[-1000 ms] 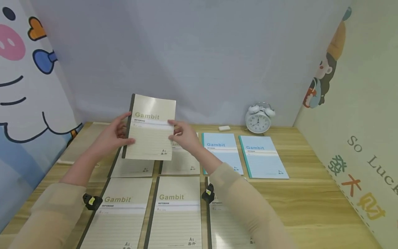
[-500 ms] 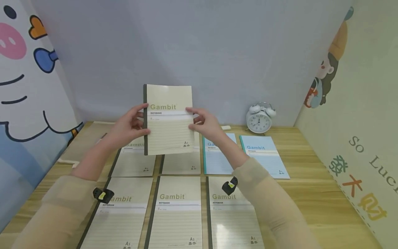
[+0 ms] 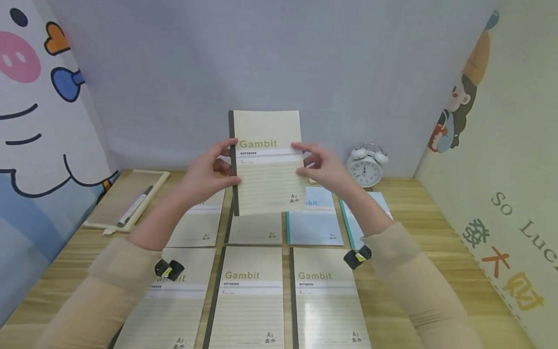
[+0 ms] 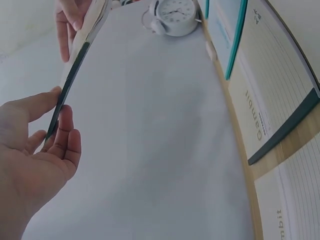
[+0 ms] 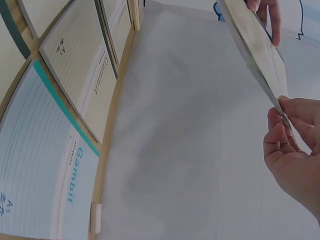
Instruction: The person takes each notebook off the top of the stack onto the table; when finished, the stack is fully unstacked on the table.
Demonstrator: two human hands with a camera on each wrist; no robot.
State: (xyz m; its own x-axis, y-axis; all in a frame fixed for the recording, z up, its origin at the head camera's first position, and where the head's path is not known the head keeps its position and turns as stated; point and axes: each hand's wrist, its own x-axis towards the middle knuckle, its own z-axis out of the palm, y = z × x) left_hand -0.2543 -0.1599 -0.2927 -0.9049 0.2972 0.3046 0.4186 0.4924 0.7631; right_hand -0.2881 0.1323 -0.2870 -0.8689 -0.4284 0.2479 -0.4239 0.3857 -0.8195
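Both hands hold up a cream notebook (image 3: pixel 268 184) with a dark spine, its cover facing me, above the back row of notebooks. My left hand (image 3: pixel 207 172) pinches the spine edge between thumb and fingers; the left wrist view shows the dark spine (image 4: pixel 72 75) in that grip. My right hand (image 3: pixel 324 169) pinches the opposite edge, and in the right wrist view the fingers (image 5: pixel 274 145) curl behind it. Below lie more cream notebooks (image 3: pixel 253 300) and two blue ones with teal spines, one blue notebook (image 3: pixel 314 228) partly covered by the raised notebook.
A white twin-bell alarm clock (image 3: pixel 365 167) stands at the back right, against the grey wall. On the left lies a flat cream-edged board (image 3: pixel 115 194) with a marker (image 3: pixel 135 206) on it. A small white block (image 5: pixel 96 218) sits near the back edge of the wooden table (image 3: pixel 418 291).
Both hands have carried the cream notebook to the right and slightly up. It now stands straighter, and the board with the marker has come into fuller view at left.
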